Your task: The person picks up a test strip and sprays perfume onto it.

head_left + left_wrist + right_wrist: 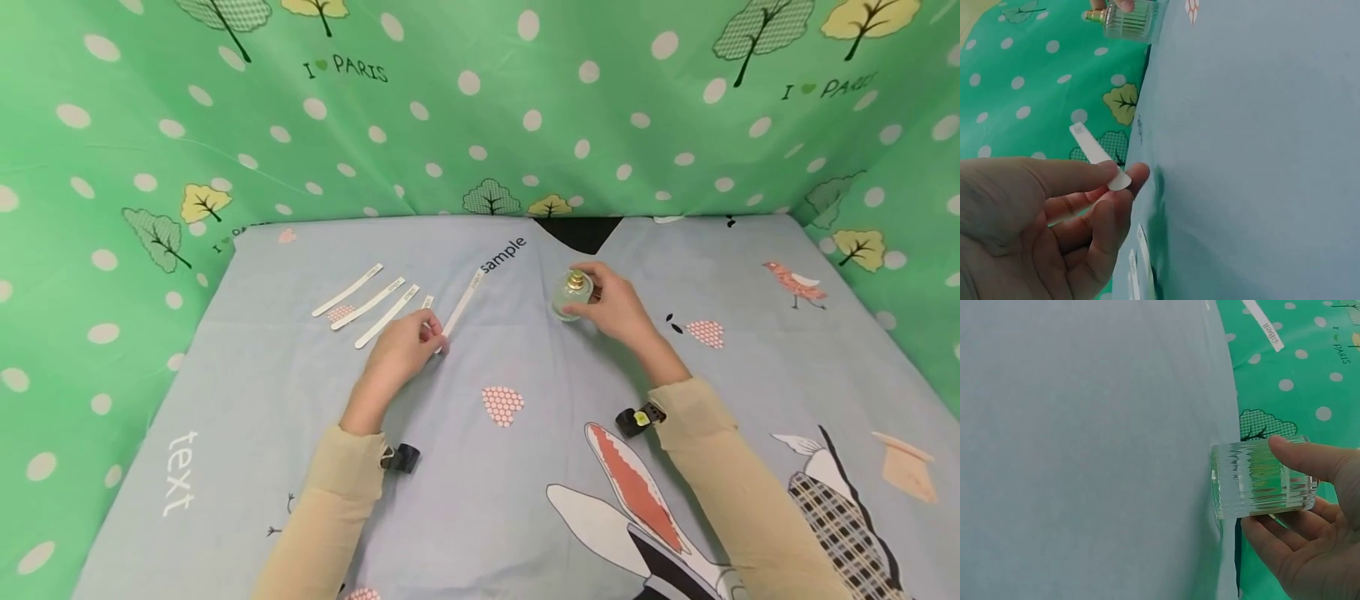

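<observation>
My left hand (405,350) pinches the near end of a long white paper strip (461,304) between thumb and forefinger; the left wrist view shows the strip (1094,155) lifted off the cloth. My right hand (611,304) grips a small ribbed glass bottle (572,293) with a gold top, standing on the cloth. In the right wrist view the bottle (1260,478) sits between my thumb and fingers (1300,456). The bottle (1130,15) also shows at the top of the left wrist view.
Three more white strips (367,302) lie side by side left of my left hand, and part of another shows by my fingers. A blue-grey printed cloth (495,467) covers the table. Green dotted fabric (480,100) walls the back and sides.
</observation>
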`<state>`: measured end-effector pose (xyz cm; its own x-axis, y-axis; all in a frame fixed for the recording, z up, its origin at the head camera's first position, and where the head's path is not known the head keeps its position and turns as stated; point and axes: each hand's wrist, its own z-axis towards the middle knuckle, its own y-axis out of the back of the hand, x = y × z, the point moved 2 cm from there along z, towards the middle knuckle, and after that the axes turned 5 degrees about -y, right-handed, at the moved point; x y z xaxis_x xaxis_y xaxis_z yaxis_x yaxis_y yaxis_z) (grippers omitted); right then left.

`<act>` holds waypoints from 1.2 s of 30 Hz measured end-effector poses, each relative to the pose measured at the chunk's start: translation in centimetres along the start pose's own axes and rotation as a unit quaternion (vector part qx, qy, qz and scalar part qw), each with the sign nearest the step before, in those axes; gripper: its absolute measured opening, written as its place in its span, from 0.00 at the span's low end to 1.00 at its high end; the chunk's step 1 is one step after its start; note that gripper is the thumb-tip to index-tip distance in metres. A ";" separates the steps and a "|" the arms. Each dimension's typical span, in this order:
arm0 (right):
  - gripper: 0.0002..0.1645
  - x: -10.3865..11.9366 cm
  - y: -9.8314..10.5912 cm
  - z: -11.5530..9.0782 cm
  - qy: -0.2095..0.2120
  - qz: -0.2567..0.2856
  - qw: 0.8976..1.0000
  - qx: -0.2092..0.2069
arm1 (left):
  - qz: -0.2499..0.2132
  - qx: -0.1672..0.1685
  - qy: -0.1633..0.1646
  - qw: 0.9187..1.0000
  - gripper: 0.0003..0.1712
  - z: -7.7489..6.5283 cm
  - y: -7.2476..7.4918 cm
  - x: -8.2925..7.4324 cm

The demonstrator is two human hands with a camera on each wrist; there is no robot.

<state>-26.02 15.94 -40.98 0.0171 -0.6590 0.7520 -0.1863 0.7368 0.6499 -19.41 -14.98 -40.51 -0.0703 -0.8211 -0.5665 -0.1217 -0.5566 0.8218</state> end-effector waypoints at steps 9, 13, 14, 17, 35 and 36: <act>0.39 0.1 0.1 -0.6 0.006 0.038 0.999 -0.016 | -0.046 -0.048 -0.019 0.998 0.04 -0.2 0.7 -0.4; 0.38 0.6 0.4 -1.0 0.022 0.069 0.997 -0.038 | -0.067 -0.065 -0.025 0.995 0.04 -0.2 1.2 -0.6; 0.38 0.8 0.5 -1.1 0.026 0.077 0.996 -0.045 | -0.072 -0.069 -0.026 0.995 0.05 -0.2 1.3 -0.7; 0.38 1.5 0.7 -1.4 0.041 0.096 0.992 -0.068 | -0.085 -0.075 -0.027 0.993 0.04 -0.2 1.8 -1.1; 0.44 4.9 2.5 -3.7 0.189 0.132 0.956 -0.181 | -0.143 -0.120 -0.055 0.981 0.06 -0.5 4.4 -2.7; 0.45 5.0 2.5 -3.8 0.201 0.127 0.954 -0.185 | -0.151 -0.125 -0.056 0.979 0.06 -0.5 4.6 -2.7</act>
<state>-22.65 15.04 -35.17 0.4072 -0.3964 0.8228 0.1232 0.9165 0.3806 -19.25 -15.38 -35.15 -0.1783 -0.6032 -0.7774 0.0922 -0.7968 0.5972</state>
